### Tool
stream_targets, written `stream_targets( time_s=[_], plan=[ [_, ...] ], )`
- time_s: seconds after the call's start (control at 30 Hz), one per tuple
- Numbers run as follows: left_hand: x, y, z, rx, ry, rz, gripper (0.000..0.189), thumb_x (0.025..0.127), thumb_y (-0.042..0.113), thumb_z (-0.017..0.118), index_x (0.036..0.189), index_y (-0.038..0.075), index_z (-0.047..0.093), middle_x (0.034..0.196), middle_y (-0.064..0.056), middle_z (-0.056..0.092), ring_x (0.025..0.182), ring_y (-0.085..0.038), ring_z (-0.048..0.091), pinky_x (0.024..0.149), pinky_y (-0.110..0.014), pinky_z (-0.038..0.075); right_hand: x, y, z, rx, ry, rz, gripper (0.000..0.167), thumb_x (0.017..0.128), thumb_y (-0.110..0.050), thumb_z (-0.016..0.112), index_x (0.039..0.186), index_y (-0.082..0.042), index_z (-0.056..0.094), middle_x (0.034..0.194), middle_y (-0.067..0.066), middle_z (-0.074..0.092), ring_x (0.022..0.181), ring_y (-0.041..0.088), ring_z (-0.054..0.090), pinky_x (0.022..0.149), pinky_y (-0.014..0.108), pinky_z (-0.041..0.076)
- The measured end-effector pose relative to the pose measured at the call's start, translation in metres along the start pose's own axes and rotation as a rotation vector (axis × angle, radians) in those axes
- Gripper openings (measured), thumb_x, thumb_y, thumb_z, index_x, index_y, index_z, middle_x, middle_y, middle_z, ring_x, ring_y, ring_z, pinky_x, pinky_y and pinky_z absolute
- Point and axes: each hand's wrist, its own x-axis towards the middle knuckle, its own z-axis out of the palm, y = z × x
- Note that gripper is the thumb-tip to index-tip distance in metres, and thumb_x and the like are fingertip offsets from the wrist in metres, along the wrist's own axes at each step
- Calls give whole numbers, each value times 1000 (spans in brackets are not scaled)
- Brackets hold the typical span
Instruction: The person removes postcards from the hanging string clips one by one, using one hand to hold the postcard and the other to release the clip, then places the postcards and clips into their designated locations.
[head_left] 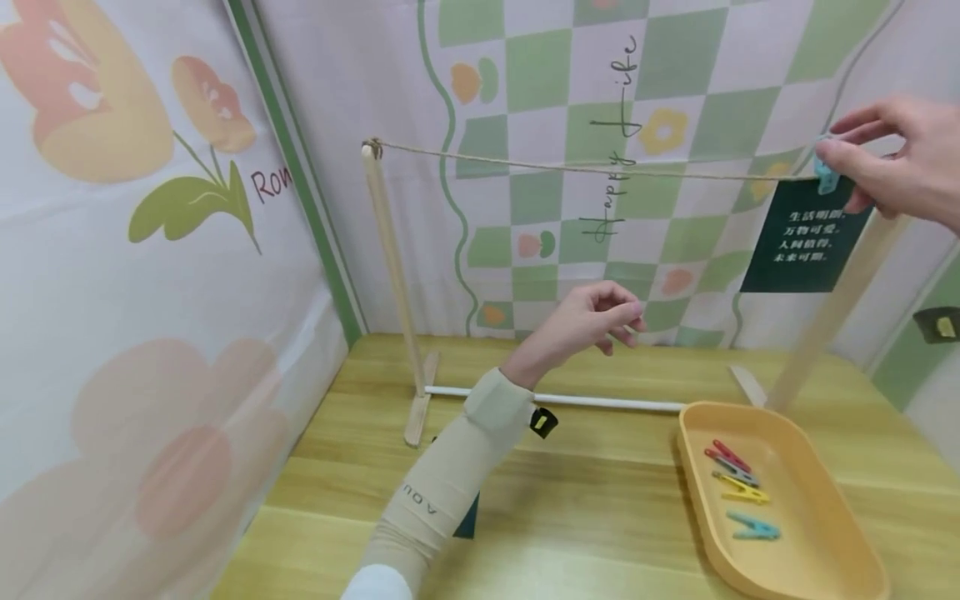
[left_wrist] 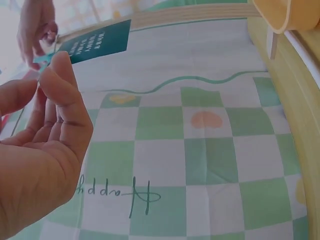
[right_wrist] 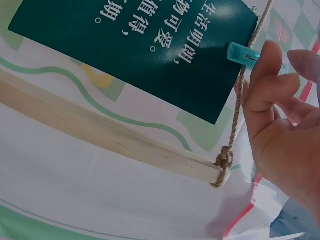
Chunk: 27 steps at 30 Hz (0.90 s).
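Observation:
My right hand (head_left: pixel 900 158) pinches the upper end of a light blue clothespin (head_left: pixel 827 178) at the right end of a twine line (head_left: pixel 570 169). A dark green card (head_left: pixel 798 250) with white writing hangs from the line. In the right wrist view, the clothespin (right_wrist: pixel 243 55) sits across the twine at the card's edge. My left hand (head_left: pixel 585 317) is raised below the line near the middle, its fingers loosely bent and holding nothing. The left wrist view shows the left hand (left_wrist: pixel 55 115) in front of the card.
Wooden posts (head_left: pixel 393 267) carry the line, joined low down by a white rod (head_left: pixel 600 402). An orange tray (head_left: pixel 817 521) on the table at right holds several coloured clothespins (head_left: pixel 742 487). Another dark green piece (head_left: pixel 467 521) lies partly hidden beneath my left forearm.

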Motion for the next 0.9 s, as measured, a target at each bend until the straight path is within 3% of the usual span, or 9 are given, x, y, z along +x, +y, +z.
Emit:
stream_targets(
  time_s=[0.1, 0.2, 0.37, 0.47, 0.5, 0.6, 0.73, 0.9],
  plan=[
    [7, 4, 4, 27, 3, -7, 21, 100, 24, 58, 111, 7, 61, 97, -3, 69, 92, -30, 70, 62, -31, 55, 3, 8, 0, -2, -30, 32, 69, 103, -44, 42, 153, -2, 20, 130, 35, 41, 49, 19, 51, 45, 19, 38],
    [16, 12, 7, 65, 13, 2, 23, 101, 25, 57, 113, 6, 60, 98, -3, 68, 89, -25, 70, 64, -32, 56, 5, 14, 1, 8, -44, 49, 69, 103, -45, 39, 155, -5, 17, 125, 33, 42, 51, 23, 51, 47, 20, 39],
    [29, 21, 16, 113, 43, -8, 20, 100, 24, 57, 111, 8, 61, 98, -1, 68, 82, -15, 69, 62, -28, 56, 6, 15, 2, 6, -73, 52, 68, 104, -44, 37, 155, -5, 14, 136, 38, 35, 53, 25, 51, 47, 22, 39],
    [38, 22, 24, 150, 64, -1, 18, 100, 23, 58, 111, 10, 61, 102, -1, 69, 80, -10, 67, 62, -27, 56, 5, 12, 2, 5, -77, 59, 68, 104, -44, 37, 155, -6, 14, 133, 36, 38, 54, 26, 50, 48, 23, 40],
    [41, 23, 27, 167, 78, -2, 17, 99, 23, 59, 110, 10, 62, 102, -1, 69, 79, -9, 67, 61, -27, 56, 5, 11, 2, 6, -74, 64, 68, 104, -45, 37, 156, -7, 14, 129, 33, 41, 54, 27, 51, 49, 23, 40],
    [50, 23, 37, 223, 119, -10, 17, 98, 23, 61, 111, 12, 63, 101, 1, 69, 76, -6, 65, 61, -25, 56, 6, 9, 0, 18, -57, 77, 68, 103, -46, 39, 156, -9, 19, 105, 10, 56, 54, 26, 51, 49, 24, 41],
    [58, 24, 50, 264, 160, -57, 15, 96, 24, 64, 109, 16, 62, 95, 6, 67, 75, -3, 64, 62, -20, 55, 7, 8, -4, 39, -45, 76, 67, 102, -46, 41, 154, -6, 26, 73, -20, 50, 53, 23, 51, 49, 28, 40],
    [65, 27, 64, 297, 222, -94, 18, 93, 32, 69, 105, 23, 59, 97, 11, 65, 78, -2, 61, 64, -19, 53, 8, 10, -7, 35, -44, 61, 65, 103, -45, 40, 152, -3, 30, 70, -23, 49, 52, 20, 49, 48, 29, 38]
  ],
)
